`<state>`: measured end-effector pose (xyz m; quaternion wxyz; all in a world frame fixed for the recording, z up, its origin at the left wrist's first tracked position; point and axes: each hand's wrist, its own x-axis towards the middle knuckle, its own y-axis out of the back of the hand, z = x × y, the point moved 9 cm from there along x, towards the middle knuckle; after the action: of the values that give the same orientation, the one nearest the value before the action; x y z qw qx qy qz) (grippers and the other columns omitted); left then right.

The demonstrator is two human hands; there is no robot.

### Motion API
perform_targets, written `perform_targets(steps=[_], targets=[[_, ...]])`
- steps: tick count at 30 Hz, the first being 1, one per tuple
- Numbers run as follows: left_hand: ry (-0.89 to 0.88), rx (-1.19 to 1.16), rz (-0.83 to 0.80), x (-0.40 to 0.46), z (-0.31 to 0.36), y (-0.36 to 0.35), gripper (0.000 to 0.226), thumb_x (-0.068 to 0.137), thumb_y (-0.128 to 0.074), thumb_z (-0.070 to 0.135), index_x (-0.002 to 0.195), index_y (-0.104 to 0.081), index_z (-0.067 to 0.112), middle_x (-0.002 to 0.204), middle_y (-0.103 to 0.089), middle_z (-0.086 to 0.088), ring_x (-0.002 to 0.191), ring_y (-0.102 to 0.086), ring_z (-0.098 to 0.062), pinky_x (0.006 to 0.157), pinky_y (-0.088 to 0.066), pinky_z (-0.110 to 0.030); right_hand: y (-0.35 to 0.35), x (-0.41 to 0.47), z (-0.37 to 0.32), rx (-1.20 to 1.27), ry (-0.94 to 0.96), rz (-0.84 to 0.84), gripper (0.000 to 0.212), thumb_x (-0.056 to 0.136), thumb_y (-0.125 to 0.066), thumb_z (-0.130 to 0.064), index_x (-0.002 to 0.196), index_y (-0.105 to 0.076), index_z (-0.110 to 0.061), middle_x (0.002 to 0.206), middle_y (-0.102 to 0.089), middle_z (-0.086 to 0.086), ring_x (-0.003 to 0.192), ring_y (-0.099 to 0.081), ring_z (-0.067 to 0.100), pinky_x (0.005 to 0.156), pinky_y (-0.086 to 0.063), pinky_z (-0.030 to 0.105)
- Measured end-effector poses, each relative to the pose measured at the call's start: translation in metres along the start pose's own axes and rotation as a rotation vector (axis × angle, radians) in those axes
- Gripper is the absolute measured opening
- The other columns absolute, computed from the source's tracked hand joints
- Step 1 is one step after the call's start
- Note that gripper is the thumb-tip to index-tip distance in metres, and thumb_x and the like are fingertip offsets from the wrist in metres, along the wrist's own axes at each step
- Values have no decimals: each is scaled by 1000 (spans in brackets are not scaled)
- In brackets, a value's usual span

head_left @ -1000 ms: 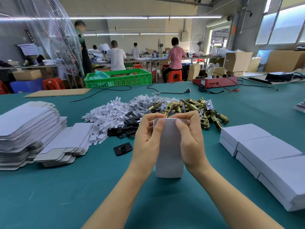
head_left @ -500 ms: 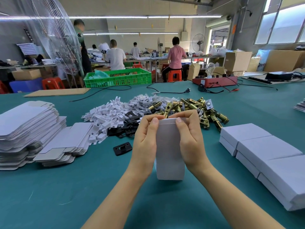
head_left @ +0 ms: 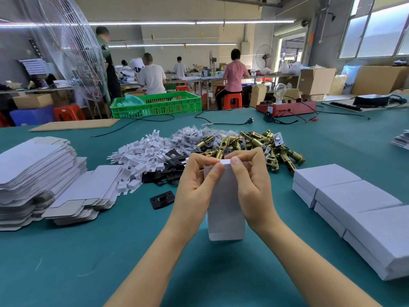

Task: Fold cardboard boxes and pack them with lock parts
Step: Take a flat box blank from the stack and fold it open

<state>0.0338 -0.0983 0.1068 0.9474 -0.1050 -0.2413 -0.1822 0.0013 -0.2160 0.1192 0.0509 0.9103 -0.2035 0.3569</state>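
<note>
A white cardboard box (head_left: 224, 209) stands on end on the green table (head_left: 88, 251) in front of me. My left hand (head_left: 195, 185) grips its upper left side, thumb on the top edge. My right hand (head_left: 252, 185) grips the upper right side, thumb pressing the top flap. Behind the box lies a heap of brass latch parts (head_left: 254, 145), with white plastic pieces (head_left: 137, 156) and black plates (head_left: 163, 176) to its left. One black plate (head_left: 162, 199) lies apart, near my left hand.
Stacks of flat box blanks (head_left: 37, 178) sit at the left. Closed white boxes (head_left: 358, 207) line the right side. A green crate (head_left: 157, 104), a red device with a bulb (head_left: 286, 107) and cables lie at the far edge. People work at benches behind.
Both thumbs have shifted together onto the box's top edge, pressing the flap down. The box stays upright in the same spot.
</note>
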Motion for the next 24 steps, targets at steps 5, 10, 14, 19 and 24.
perform_targets(steps=[5,10,14,19,24], targets=[[-30,66,10,0,-1,0,7,89,-58,34,83,-60,36,83,-59,1,80,-52,-13,71,-46,-26,2,-1,4,-3,-35,34,9,89,-46,-22,90,-52,-16,89,-58,-12,82,-54,1,75,-41,16],[-30,137,1,-1,-5,0,14,84,-64,31,91,-60,43,95,-64,3,85,-60,-12,69,-50,-22,3,0,8,-13,-75,43,13,88,-45,-23,95,-49,-13,90,-58,-10,81,-53,0,73,-42,18],[-43,106,99,2,-5,11,18,86,-69,23,90,-65,40,92,-68,4,82,-62,-9,68,-51,-21,1,1,10,-48,-92,9,13,89,-46,-31,98,-48,-23,88,-55,-20,81,-52,-1,72,-44,19],[5,-27,534,4,-12,77,22,93,-65,15,95,-57,35,95,-59,-1,85,-53,-21,69,-46,-40,1,-2,17,-458,-46,-12,19,91,-61,-23,106,-52,-14,100,-53,1,93,-51,15,79,-41,16],[-163,143,535,-2,5,76,31,89,-69,11,103,-53,35,100,-54,7,79,-57,1,73,-47,-17,-6,-10,56,-214,-544,-120,32,94,-44,-55,106,-56,-27,70,-59,3,58,-55,10,57,-42,18]])
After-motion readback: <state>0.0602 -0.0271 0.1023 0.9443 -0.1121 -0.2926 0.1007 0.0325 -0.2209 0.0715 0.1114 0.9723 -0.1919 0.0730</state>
